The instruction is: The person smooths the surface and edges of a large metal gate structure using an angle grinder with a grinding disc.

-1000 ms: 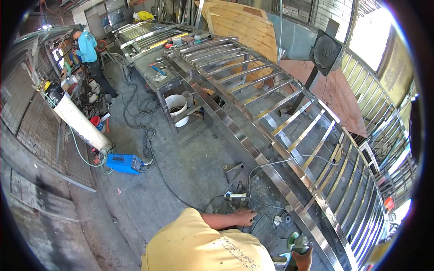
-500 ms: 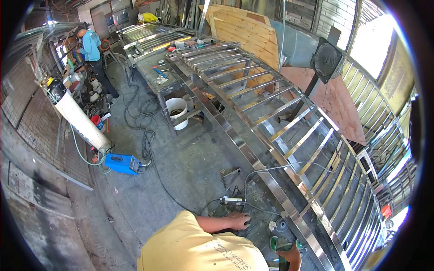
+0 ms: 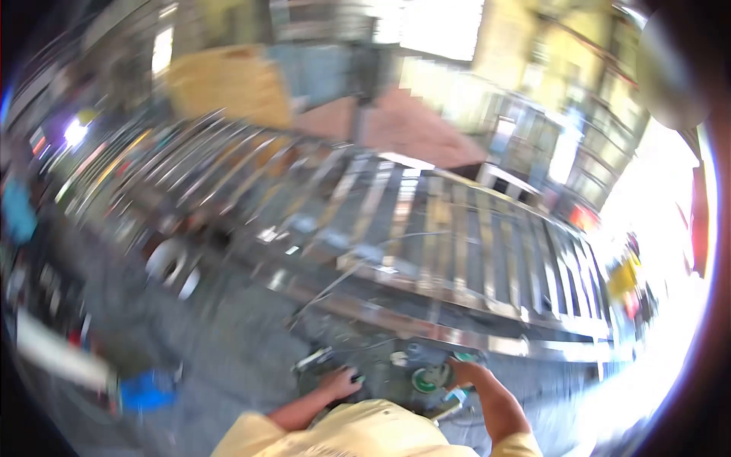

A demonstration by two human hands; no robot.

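Gripping the green grinder (image 3: 439, 375) beside the metal frame (image 3: 502, 345) with our right hand (image 3: 465, 372), fingers curled round it, we could scratch that frame should it tip; blur hides what our left hand's (image 3: 339, 383) fingers pinch.

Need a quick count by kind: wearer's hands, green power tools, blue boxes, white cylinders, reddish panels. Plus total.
Hands: 2 (left hand, right hand)
Green power tool: 1
Blue box: 1
White cylinder: 1
Reddish panel: 1
Total: 6
Picture is blurred; these are the ones I can make out.
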